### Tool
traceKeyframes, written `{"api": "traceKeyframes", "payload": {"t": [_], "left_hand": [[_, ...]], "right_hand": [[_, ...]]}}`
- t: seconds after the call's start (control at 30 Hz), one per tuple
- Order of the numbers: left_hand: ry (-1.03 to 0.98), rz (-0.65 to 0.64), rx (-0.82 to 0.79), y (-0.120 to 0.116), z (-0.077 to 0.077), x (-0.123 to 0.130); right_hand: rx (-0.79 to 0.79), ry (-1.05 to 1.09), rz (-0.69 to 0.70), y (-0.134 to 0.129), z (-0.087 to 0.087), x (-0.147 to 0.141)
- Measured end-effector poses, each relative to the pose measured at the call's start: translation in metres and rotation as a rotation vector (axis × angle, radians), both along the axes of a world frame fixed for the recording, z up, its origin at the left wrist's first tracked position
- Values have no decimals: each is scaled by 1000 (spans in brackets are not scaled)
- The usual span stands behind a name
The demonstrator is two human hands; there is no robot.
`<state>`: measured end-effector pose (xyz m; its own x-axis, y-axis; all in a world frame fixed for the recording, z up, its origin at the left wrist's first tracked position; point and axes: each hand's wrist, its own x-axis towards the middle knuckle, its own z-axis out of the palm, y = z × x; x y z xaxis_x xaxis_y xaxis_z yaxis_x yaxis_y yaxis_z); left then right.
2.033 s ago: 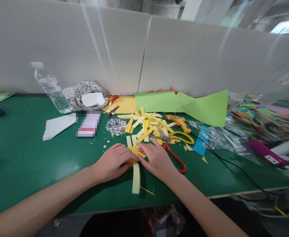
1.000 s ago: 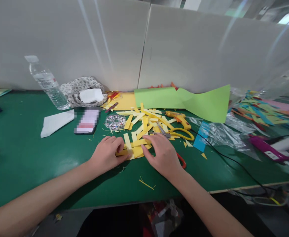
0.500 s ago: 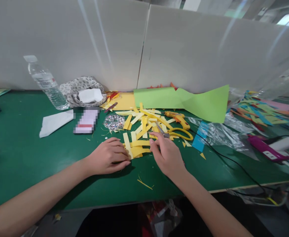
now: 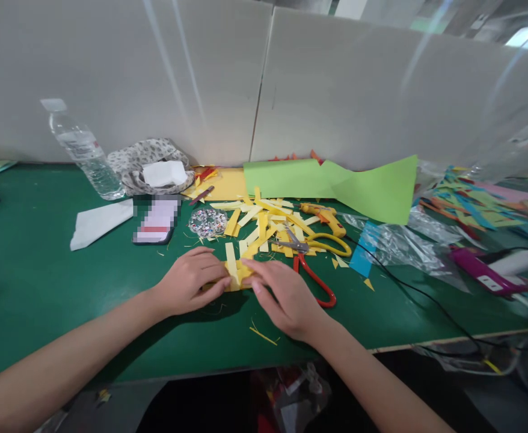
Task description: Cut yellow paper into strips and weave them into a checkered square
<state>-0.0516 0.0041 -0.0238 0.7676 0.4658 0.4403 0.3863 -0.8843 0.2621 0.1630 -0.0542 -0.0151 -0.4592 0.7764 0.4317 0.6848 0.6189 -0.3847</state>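
Yellow and pale yellow paper strips (image 4: 231,264) lie crossed over one another on the green table in front of me. My left hand (image 4: 195,281) holds their left end, its fingers curled over the paper and partly covering it. From the right, my right hand (image 4: 282,294) grips the same strips between thumb and fingers, hiding their right part. Just beyond my right hand, scissors (image 4: 299,245) with one yellow and one red handle lie spread apart. A heap of cut yellow paper strips (image 4: 264,222) is spread behind the hands.
Behind the heap are a yellow glue gun (image 4: 325,218), a round sequin pack (image 4: 207,222) and green paper (image 4: 336,180). A phone (image 4: 158,221) and water bottle (image 4: 86,153) stand left. A purple glue gun (image 4: 485,270), its cable and plastic bags (image 4: 408,243) are right.
My right hand has moved left and closed in on the strips beside my left hand, uncovering the scissors' red handle. My left hand has shifted slightly left.
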Motion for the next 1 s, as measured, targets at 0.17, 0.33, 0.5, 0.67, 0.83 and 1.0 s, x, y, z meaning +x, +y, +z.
{"api": "traceKeyframes", "payload": {"t": [0.17,0.33,0.5,0.67,0.83,1.0], "left_hand": [[-72,187,-21,1,2,-3],[-41,176,-28,2,1,-2],[43,113,-37,4,-2,-3],[51,138,-42,5,-2,-4],[-1,190,-85,4,2,-3],[-15,217,-89,3,3,-2]], "right_hand": [[-60,-125,70,-2,0,-6],[-43,-162,76,-1,0,-6],[4,-195,151,-1,-7,-9],[55,-293,226,-1,-8,-12],[70,-359,247,-2,-4,-13],[77,-347,249,-1,-6,-13]]}}
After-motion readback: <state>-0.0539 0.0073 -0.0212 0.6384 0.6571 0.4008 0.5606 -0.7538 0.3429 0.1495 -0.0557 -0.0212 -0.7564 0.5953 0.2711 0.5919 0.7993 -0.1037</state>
